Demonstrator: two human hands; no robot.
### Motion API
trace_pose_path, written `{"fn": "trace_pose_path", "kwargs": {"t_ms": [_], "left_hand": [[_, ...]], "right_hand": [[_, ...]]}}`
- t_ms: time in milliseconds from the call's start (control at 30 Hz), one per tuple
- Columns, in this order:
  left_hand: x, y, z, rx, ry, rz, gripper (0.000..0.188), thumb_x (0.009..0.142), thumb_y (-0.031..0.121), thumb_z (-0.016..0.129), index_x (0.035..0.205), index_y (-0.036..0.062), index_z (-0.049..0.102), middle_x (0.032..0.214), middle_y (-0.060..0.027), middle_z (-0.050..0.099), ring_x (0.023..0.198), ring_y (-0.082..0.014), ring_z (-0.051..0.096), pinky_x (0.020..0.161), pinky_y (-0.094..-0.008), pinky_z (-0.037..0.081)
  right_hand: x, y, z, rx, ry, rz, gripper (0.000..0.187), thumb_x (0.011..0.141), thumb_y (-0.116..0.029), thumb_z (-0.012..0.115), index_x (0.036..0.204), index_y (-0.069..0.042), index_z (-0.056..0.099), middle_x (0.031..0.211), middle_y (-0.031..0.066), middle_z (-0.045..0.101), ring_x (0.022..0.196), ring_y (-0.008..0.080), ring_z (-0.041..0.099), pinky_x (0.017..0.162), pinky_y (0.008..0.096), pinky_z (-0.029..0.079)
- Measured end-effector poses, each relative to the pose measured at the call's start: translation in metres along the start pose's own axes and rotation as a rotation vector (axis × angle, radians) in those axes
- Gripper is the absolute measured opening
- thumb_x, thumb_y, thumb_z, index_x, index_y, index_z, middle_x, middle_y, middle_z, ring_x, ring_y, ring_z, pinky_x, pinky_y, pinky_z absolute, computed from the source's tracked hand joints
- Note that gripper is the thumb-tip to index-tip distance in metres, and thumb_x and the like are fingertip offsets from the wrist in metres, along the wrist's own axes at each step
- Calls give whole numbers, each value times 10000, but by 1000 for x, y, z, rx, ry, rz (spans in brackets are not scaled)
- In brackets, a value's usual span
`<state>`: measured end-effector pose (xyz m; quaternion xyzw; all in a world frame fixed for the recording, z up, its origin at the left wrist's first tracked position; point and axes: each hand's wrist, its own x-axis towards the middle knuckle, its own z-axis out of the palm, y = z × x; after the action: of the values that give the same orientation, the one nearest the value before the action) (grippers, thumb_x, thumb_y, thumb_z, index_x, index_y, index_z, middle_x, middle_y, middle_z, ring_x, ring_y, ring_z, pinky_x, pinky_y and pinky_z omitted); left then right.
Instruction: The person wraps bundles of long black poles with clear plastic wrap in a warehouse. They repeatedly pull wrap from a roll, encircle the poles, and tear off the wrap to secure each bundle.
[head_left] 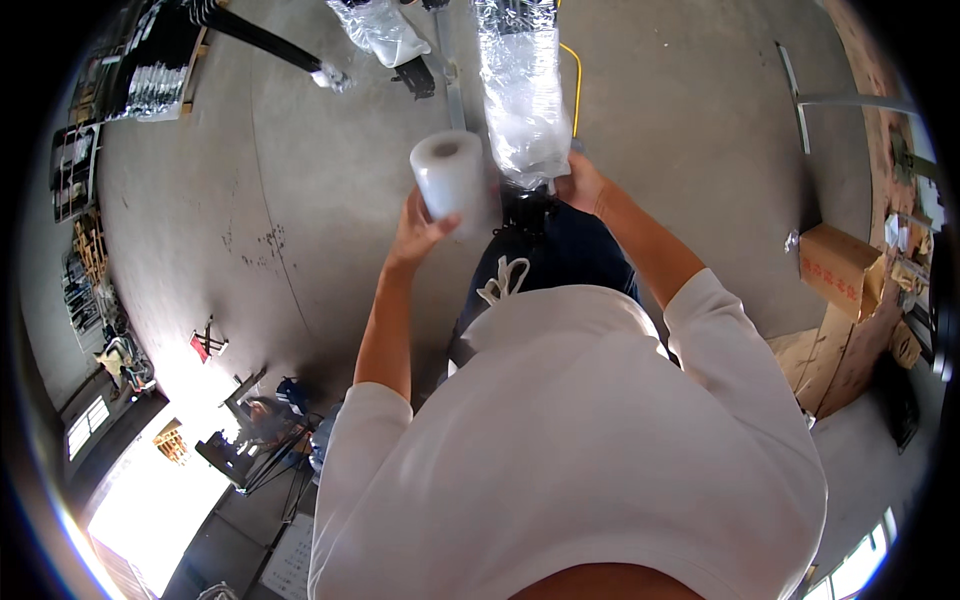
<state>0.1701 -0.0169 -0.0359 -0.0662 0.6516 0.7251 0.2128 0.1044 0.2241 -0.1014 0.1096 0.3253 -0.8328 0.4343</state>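
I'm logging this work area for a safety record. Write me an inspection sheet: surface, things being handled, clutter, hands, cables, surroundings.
Surface: grey floor, with dark marks left of the person.
Things being handled: whitish film roll, slightly blurred; long film-wrapped piece ahead of the person.
Clutter: cardboard box on the right; small red item on the left, possibly a folding stool.
Hands: left hand grips the roll; right hand is at the wrapped piece's near end, fingers partly hidden.
Cables: yellow line beside the wrapped piece; cable or hose, cannot tell.
Surroundings: bright opening at lower left.
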Motion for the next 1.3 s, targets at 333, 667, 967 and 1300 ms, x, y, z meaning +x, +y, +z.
{"fn": "trace_pose_path", "kwargs": {"t_ms": [333,667,967,1300], "left_hand": [[-56,-7,56,519,-3,206,790,485,161,810,1150,65,395,1041,-126,514,966,-251,522,842,-332,411],[-31,12,45,312,-241,95,688,654,227,727,1208,40,365,1145,-122,461,1028,-242,476,870,-335,376],[57,8,82,-154,-213,98,559,602,228,762,1039,-37,532,922,-68,592,830,-146,549,754,-263,421],[30,33,85,230,-224,81,645,610,278,762,1116,-21,497,1052,-85,538,1003,-190,476,847,-323,364]], "right_hand": [[-100,21,9,-743,29,-155,485,663,-98,566,1130,-39,447,1086,55,491,1058,136,436,873,290,357],[-118,51,94,-825,431,-700,826,531,-187,784,1214,-37,344,1111,87,469,1038,190,459,880,317,372],[-165,30,55,-507,468,-625,729,507,-215,780,1119,19,460,1024,109,550,973,195,518,871,322,394],[-3,15,-20,-415,11,-253,472,691,-154,637,1100,30,490,968,154,589,837,201,586,733,292,469]]}}
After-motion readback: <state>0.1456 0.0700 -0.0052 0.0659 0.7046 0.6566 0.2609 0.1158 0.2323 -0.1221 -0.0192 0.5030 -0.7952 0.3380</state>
